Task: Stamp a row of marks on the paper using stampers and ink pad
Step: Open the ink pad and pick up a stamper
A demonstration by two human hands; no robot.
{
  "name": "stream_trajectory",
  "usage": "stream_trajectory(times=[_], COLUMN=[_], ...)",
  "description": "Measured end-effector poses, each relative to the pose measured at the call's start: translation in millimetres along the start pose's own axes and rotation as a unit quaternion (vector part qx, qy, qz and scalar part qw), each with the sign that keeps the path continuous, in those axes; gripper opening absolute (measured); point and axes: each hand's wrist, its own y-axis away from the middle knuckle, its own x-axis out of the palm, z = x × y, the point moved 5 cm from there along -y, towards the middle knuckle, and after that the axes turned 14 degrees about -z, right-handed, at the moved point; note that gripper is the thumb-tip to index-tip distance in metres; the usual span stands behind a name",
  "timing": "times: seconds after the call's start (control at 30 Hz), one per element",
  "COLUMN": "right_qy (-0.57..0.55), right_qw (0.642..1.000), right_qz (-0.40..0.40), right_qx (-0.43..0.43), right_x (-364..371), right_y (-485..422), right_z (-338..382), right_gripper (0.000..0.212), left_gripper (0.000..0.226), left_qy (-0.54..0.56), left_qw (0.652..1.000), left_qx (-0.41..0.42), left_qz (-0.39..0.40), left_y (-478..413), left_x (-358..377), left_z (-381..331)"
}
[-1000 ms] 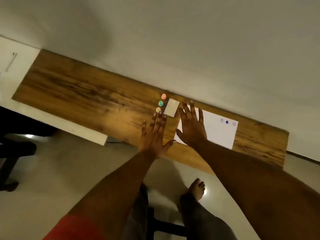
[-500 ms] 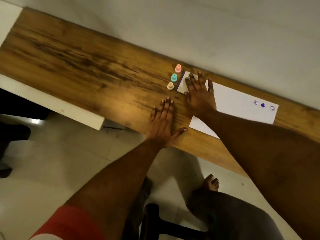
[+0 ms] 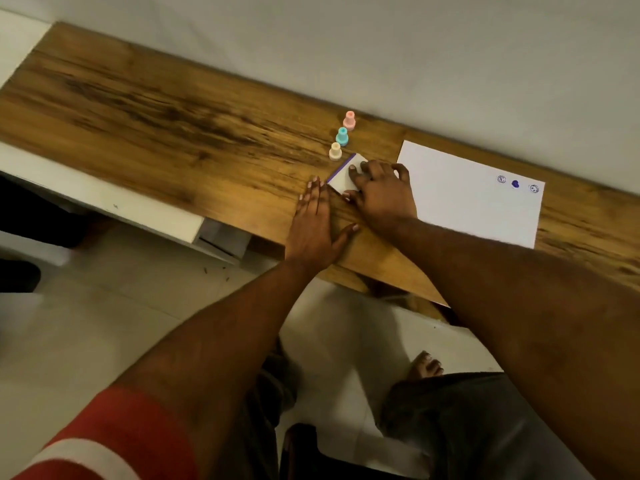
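Observation:
A white sheet of paper [image 3: 464,199] lies on the wooden desk [image 3: 173,133] and carries three purple marks [image 3: 515,183] near its far right corner. To its left sits the ink pad [image 3: 341,174], a flat white case with a purple edge. My right hand [image 3: 381,192] grips the pad, fingers curled over its top and thumb at its near corner. My left hand [image 3: 313,223] lies flat on the wood just left of the pad, fingertips at its edge. Three small stampers stand in a line beyond the pad: pink [image 3: 349,120], teal [image 3: 341,136], cream [image 3: 335,151].
The desk runs along a pale wall [image 3: 381,46]. A white ledge [image 3: 104,202] sits lower at the left. Below the desk edge are a light floor, my legs and a bare foot [image 3: 427,367], and a dark chair part [image 3: 301,445].
My right hand has left the paper and curled onto the ink pad, which now sits nearer to me and turned. My left hand slid up beside it. The camera moved closer.

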Motion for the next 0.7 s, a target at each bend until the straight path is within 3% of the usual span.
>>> stream_trajectory(times=[0.43,0.7], right_qy=[0.005,-0.067], right_qw=[0.999,0.991], right_qz=[0.024,0.053], right_qx=[0.025,-0.106], right_x=[-7,-12], right_y=[52,44], right_z=[32,16], right_gripper=[0.052,0.054], left_gripper=[0.078,0.078], left_qy=[0.05,0.059], left_qw=[0.998,0.998], left_qx=[-0.03,-0.019], left_qz=[-0.039,0.011], left_y=[17,19], left_x=[-21,-20], left_z=[23,32])
